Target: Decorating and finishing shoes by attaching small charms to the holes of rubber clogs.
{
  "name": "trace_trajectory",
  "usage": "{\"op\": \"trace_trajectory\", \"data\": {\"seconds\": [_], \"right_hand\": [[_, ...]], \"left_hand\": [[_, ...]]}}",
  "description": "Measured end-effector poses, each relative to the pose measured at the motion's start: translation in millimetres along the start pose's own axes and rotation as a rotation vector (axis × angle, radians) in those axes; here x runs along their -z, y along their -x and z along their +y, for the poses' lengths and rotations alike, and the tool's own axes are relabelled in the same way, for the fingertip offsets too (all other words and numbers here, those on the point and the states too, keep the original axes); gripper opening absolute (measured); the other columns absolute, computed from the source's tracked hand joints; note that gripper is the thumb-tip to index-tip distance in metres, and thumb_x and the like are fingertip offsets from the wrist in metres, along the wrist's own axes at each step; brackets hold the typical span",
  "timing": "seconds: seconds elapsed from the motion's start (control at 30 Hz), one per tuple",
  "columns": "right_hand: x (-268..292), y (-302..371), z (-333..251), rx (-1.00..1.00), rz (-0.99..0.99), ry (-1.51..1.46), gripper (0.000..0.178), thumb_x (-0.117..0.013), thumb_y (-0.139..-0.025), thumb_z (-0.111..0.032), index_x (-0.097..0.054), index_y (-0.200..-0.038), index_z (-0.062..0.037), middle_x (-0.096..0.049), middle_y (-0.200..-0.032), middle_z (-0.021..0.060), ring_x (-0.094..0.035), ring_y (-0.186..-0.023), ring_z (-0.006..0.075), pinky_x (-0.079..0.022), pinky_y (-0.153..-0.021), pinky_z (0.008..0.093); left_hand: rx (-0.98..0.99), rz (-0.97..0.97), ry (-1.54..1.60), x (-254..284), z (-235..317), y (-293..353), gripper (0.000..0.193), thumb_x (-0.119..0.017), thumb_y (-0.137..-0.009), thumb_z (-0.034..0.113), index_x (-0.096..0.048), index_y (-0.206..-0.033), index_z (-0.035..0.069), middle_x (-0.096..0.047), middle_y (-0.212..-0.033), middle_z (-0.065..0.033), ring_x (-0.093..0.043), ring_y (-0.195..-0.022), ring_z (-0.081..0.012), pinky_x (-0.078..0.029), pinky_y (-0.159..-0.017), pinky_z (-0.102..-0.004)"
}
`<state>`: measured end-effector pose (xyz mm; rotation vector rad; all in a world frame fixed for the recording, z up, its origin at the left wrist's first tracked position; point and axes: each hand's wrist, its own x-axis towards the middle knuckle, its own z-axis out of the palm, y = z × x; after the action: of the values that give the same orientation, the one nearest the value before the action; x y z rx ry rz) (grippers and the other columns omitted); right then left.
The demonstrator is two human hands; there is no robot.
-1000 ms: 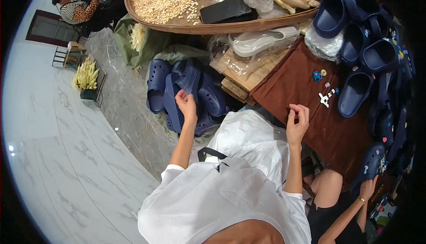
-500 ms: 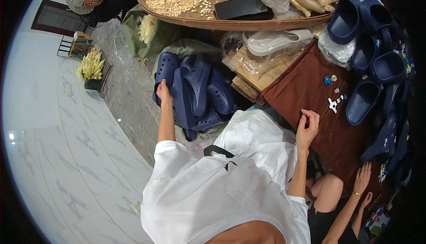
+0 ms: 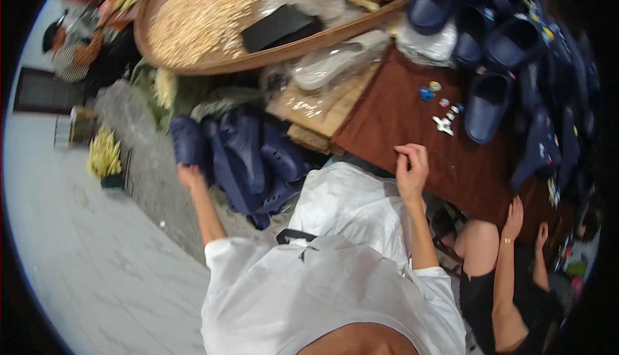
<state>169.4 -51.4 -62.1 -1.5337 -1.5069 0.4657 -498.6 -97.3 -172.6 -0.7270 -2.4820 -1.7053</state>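
My left hand (image 3: pixel 190 176) grips the heel end of a navy clog (image 3: pixel 188 139), with the fingers partly hidden behind it. That clog is at the left side of a pile of navy clogs (image 3: pixel 245 152) with holes in their uppers, lying on a pale green sack. Over the near edge of the brown cloth (image 3: pixel 393 110), my right hand (image 3: pixel 412 169) hovers with loosely bent fingers and a gap at the thumb; nothing shows in it. Small shoe charms (image 3: pixel 428 92) and a white figure-shaped charm (image 3: pixel 443 125) lie farther off on that cloth.
Several navy clogs (image 3: pixel 488 105), some with charms, crowd the table's right side. Beyond the pile, a large woven tray (image 3: pixel 213 68) holds corn kernels and a black phone (image 3: pixel 280 27). A co-worker's hand (image 3: pixel 514 218) rests at the cloth's near right. Another person (image 3: pixel 77 58) sits far left.
The view has shifted, so the table and tray appear farther left and turned. My left hand has drawn the gripped clog slightly away from the pile. The right hand stays beside the cloth.
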Motion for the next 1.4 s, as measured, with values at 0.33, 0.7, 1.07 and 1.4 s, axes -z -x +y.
{"op": "trace_trajectory", "data": {"seconds": [0.33, 0.7, 1.07, 1.4], "right_hand": [[7, 6, 13, -0.011, 0.049, 0.033, 0.013, -0.062, -0.085, 0.0, -0.068, -0.095, -0.0046, -0.059, -0.098, 0.0107, -0.059, -0.095, 0.0299, -0.048, -0.084, 0.0394], [46, -59, 36, 0.096, 0.143, 0.396, 0.046, -0.053, -0.092, -0.005, -0.044, -0.136, 0.0037, -0.047, -0.136, 0.0242, -0.044, -0.126, 0.0425, -0.037, -0.107, 0.0496], [27, -124, 101, -0.239, 0.071, 0.638, 0.051, -0.054, -0.094, -0.017, -0.042, -0.136, 0.0097, -0.038, -0.141, 0.0327, -0.037, -0.132, 0.0484, -0.035, -0.108, 0.0534], [35, -76, 78, 0.083, 0.088, 0.448, 0.027, -0.058, -0.094, -0.01, -0.061, -0.12, -0.0042, -0.057, -0.117, 0.0128, -0.053, -0.112, 0.0315, -0.04, -0.092, 0.0452]], "left_hand": [[0.948, -0.383, 1.044, 4, 241, 113, 0.011, -0.06, -0.081, 0.014, -0.056, -0.089, 0.007, -0.064, -0.098, -0.009, -0.063, -0.097, -0.0266, -0.05, -0.097, -0.0472], [1.236, -1.15, 0.835, -61, 307, 325, 0.009, -0.06, -0.082, 0.012, -0.061, -0.091, 0.009, -0.069, -0.093, -0.0073, -0.066, -0.094, -0.0231, -0.055, -0.084, -0.0387], [1.08, -1.385, 0.851, -83, 364, 399, 0.013, -0.055, -0.096, 0.009, -0.052, -0.109, 0.01, -0.06, -0.109, -0.0032, -0.059, -0.1, -0.0183, -0.05, -0.092, -0.036], [0.991, -1.326, 0.884, -95, 356, 400, 0.035, -0.051, -0.092, 0.01, -0.046, -0.126, 0.013, -0.053, -0.102, 0.0032, -0.051, -0.093, -0.0118, -0.043, -0.089, -0.0278]]}}
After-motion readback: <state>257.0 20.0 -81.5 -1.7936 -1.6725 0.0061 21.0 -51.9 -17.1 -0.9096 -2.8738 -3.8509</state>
